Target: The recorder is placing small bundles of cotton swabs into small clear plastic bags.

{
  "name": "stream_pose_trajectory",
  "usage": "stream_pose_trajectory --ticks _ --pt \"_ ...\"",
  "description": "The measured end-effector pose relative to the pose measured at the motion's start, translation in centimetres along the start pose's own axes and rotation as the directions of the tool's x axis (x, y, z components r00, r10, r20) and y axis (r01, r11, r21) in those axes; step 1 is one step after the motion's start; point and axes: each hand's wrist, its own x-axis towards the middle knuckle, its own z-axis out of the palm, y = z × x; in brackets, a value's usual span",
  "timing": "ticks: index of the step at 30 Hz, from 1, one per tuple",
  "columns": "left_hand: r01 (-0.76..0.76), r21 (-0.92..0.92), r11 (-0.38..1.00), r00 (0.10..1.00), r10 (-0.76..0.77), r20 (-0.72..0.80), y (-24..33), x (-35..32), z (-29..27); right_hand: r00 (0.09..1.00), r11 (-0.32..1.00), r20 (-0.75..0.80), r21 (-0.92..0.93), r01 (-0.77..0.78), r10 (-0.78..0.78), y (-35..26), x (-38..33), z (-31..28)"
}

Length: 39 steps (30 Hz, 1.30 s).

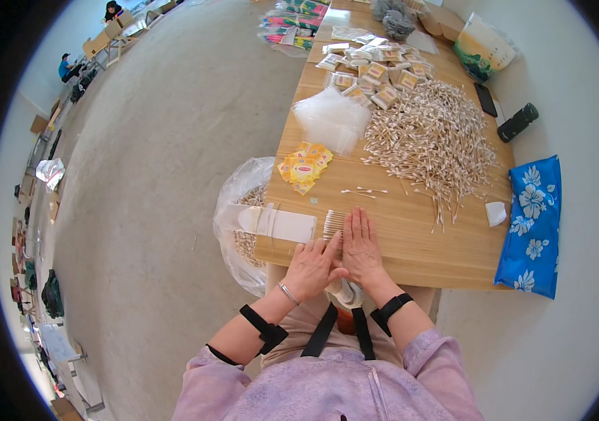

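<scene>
A short row of cotton swabs (333, 223) lies side by side on the table near its front edge. My right hand (360, 245) rests flat against the right side of this row, fingers stretched out and held together. My left hand (313, 266) is at the row's near end, its fingers extended and the index finger reaching toward the swabs. The two thumbs are close together. To the left of the row lies a white strip (292, 226), part of it reaching over the table's left edge. A few loose swabs (364, 191) lie beyond my hands.
A big heap of cotton swabs (429, 133) covers the table's right middle. Behind it are filled small packs (376, 70). Clear plastic bags (331, 119) and yellow cards (305, 165) lie left. A blue flowered pouch (532, 224) and black bottle (517, 123) stand right; a swab-filled bag (225, 203) hangs left.
</scene>
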Motion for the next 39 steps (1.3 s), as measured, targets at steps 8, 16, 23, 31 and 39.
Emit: stream_pose_trajectory --ticks 8,16,23,31,39 --pt "-0.033 0.030 0.999 0.999 0.034 -0.021 -0.16 -0.33 0.32 1.000 0.997 0.029 0.076 -0.007 0.005 -0.02 0.03 -0.51" --pt "-0.051 0.045 0.998 0.997 0.053 -0.051 -0.45 -0.54 0.60 1.000 0.997 0.020 0.074 -0.011 0.009 -0.22 0.21 -0.51" --pt "-0.031 0.033 0.999 0.999 0.030 0.038 -0.12 -0.59 0.31 1.000 0.998 -0.019 0.061 -0.008 0.009 -0.06 -0.01 0.20" --pt "-0.005 0.001 1.000 0.999 0.005 0.054 0.28 -0.39 0.12 1.000 0.995 0.013 0.098 -0.028 0.027 -0.04 -0.10 -0.24" --pt "-0.002 -0.010 1.000 0.998 0.003 0.056 -0.14 -0.47 0.34 0.999 0.995 0.047 0.095 -0.029 0.024 -0.20 0.08 -0.54"
